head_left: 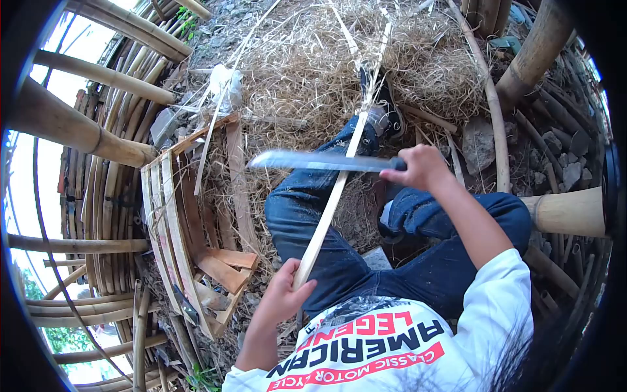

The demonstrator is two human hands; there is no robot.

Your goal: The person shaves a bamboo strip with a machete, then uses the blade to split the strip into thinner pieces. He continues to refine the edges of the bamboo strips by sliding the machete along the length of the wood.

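My left hand (286, 287) is closed round the near end of a long, pale bamboo strip (328, 212). The strip slants away from me over my jeans, and its far part splits into thinner pieces near my shoe. In my right hand (420, 167) is the dark handle of a machete (313, 161). Its long blade, slightly blurred, points left and lies across the strip in this view, above my bent leg (294, 202).
A slatted wooden crate (171, 215) stands at my left, with a white plastic bag (226, 87) beyond it. Dry shavings (287, 72) cover the ground ahead. Bamboo poles (108, 78) rise at left, and a thick bamboo piece (567, 212) and stones (479, 145) are at right.
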